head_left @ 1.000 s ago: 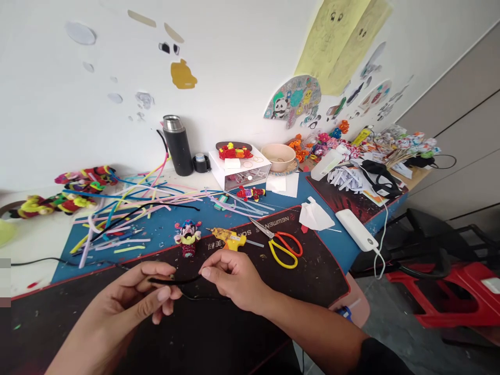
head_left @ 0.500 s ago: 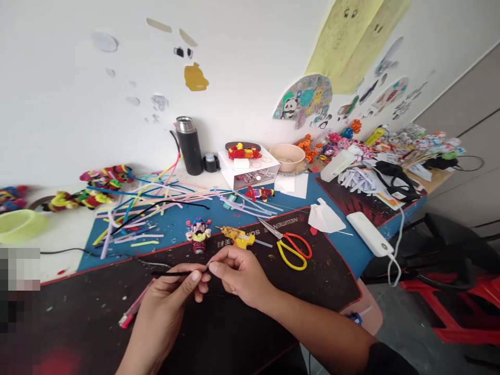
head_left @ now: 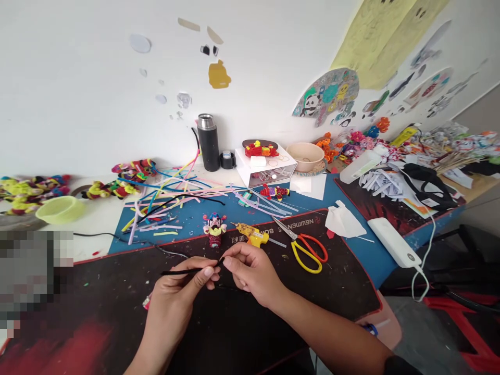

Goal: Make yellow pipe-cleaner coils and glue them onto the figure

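A black pipe cleaner (head_left: pixel 175 272) is pinched between the thumb and fingers of my left hand (head_left: pixel 177 297), with one straight length sticking out to the left. My right hand (head_left: pixel 252 271) pinches its other end, which bends upward between the two hands. Just beyond my fingertips a small figure (head_left: pixel 215 230) with a blue hat and yellow collar stands on the dark mat (head_left: pixel 339 281). Beside it lies a yellow glue gun (head_left: pixel 253 236). Scissors (head_left: pixel 308 253) with red and yellow handles rest open to the right. My left hand partly covers a pink-red tool (head_left: pixel 147 302).
Loose coloured pipe cleaners (head_left: pixel 167 195) spread over the blue mat. Behind them stand a black thermos (head_left: pixel 208 146), a white drawer box (head_left: pixel 265 172) and a beige bowl (head_left: pixel 307 156). A yellow-green bowl (head_left: pixel 60 210) is at left; a white power bank (head_left: pixel 394 242) with cable lies right.
The view has turned left, so everything shifts rightward. My hands stay together on the pipe cleaner, whose right end now stands bent upward between them.
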Available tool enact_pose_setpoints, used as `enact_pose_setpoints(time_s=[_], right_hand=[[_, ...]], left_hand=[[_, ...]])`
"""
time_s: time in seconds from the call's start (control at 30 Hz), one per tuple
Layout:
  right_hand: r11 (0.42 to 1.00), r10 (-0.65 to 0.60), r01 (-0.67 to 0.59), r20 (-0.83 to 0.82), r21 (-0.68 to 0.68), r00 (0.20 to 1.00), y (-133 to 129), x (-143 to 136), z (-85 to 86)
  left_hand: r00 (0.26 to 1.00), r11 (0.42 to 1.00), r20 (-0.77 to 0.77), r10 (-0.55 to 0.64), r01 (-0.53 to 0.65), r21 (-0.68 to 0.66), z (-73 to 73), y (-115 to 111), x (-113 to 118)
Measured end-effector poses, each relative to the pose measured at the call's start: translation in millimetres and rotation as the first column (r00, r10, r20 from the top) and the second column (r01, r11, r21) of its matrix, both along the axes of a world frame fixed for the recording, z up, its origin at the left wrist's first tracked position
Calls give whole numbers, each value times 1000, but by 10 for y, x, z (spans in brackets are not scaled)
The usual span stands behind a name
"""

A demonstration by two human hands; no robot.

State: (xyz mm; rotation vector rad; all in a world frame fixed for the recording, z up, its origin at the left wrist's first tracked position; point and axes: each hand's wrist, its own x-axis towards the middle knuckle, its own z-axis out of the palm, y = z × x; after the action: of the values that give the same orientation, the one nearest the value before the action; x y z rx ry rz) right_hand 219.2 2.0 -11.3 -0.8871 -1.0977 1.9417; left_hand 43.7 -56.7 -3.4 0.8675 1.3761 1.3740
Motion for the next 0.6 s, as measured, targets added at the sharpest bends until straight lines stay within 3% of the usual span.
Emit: enact_pose_setpoints(time_s=[0.17, 0.37, 0.6], right_hand=[[1000, 21, -21, -16, -1, 1000, -30, 6, -51], [1000, -10, 10, -13, -3, 1000, -30, 12, -50], [1000, -3, 3, -21, 16, 1000, -32, -1, -20]], left_hand=[[998, 998, -30, -53, 53, 13, -21, 13, 26], [1000, 999, -22, 17, -18, -34, -184, -3, -70], [998, 998, -34, 49, -51, -46, -102, -4, -60]])
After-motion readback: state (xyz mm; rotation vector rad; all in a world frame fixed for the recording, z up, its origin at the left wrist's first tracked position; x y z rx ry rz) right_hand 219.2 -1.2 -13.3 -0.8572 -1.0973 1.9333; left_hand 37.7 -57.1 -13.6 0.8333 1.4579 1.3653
